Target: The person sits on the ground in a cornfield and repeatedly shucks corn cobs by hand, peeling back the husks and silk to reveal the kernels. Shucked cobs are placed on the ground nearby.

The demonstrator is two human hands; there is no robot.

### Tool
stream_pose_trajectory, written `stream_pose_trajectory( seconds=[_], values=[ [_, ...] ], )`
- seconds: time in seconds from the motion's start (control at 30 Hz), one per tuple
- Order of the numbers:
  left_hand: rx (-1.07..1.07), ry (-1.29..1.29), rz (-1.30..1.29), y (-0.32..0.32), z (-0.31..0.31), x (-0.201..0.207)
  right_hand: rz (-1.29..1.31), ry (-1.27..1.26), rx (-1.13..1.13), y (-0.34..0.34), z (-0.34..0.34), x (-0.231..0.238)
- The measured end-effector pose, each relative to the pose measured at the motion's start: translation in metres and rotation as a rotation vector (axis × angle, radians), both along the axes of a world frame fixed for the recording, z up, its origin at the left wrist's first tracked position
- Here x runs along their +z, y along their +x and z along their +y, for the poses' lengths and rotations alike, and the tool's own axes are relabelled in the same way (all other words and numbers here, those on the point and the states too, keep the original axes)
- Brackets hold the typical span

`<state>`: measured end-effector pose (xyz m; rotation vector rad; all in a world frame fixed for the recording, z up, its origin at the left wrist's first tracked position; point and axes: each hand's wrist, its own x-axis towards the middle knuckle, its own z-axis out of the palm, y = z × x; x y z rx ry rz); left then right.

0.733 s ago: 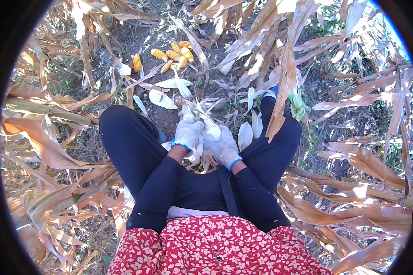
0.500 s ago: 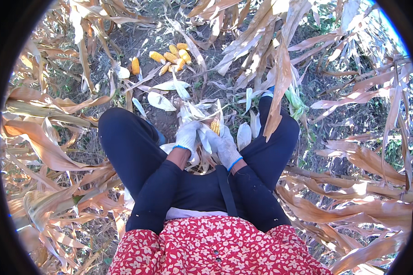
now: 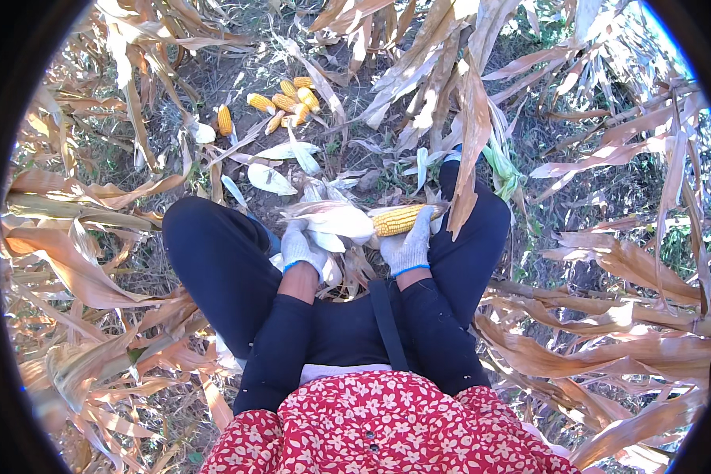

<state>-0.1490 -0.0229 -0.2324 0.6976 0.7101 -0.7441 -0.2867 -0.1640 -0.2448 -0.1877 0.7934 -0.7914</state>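
Between my knees I hold an ear of corn (image 3: 400, 221), its yellow kernels bare on the right side. My right hand (image 3: 408, 248), in a pale knit glove with a blue cuff, is wrapped round the bare cob from below. Pale husk (image 3: 336, 220) spreads from the ear's left end. My left hand (image 3: 301, 248), gloved the same way, is closed on that husk; its fingertips are partly hidden under the leaves. Loose husk pieces lie beneath both hands.
Ahead on the soil lies a pile of several husked corn ears (image 3: 284, 103), with a single ear (image 3: 225, 120) to its left. Detached white husks (image 3: 271, 179) lie nearer me. Dry corn stalks and leaves (image 3: 632, 268) crowd both sides; one long leaf (image 3: 472, 142) hangs over my right knee.
My hands have moved apart. The ear has turned from upright and mostly covered to lying crosswise, its kernels showing, with the husk drawn toward my left hand.
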Motion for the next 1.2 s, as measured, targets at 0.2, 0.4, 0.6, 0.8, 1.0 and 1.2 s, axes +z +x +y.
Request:
stream_pose_trajectory(
  seconds=[0.2, 0.4, 0.6, 0.8, 1.0, 1.2],
  values=[
    [0.139, 0.348, 0.151, 0.006, 0.008, -0.02, 0.206, -0.104, -0.098, 0.006, 0.002, -0.001],
    [-0.021, 0.685, 0.117, 0.044, 0.057, -0.097, 0.397, -0.211, 0.151, 0.018, 0.016, 0.007],
    [-0.349, 1.295, -0.202, 0.023, 0.072, -0.067, 0.635, -0.422, 0.406, 0.015, 0.038, 0.013],
    [-0.454, 0.625, -0.743, 0.02, 0.048, -0.02, 0.59, -0.537, 0.799, 0.034, 0.05, 0.031],
    [-0.625, 0.126, -0.584, -0.002, 0.023, 0.01, 0.32, -0.539, 1.29, 0.031, 0.044, 0.028],
    [-0.473, 0.104, -0.367, -0.001, 0.012, 0.017, 0.142, -0.416, 1.36, 0.025, 0.048, 0.029]
  ],
)
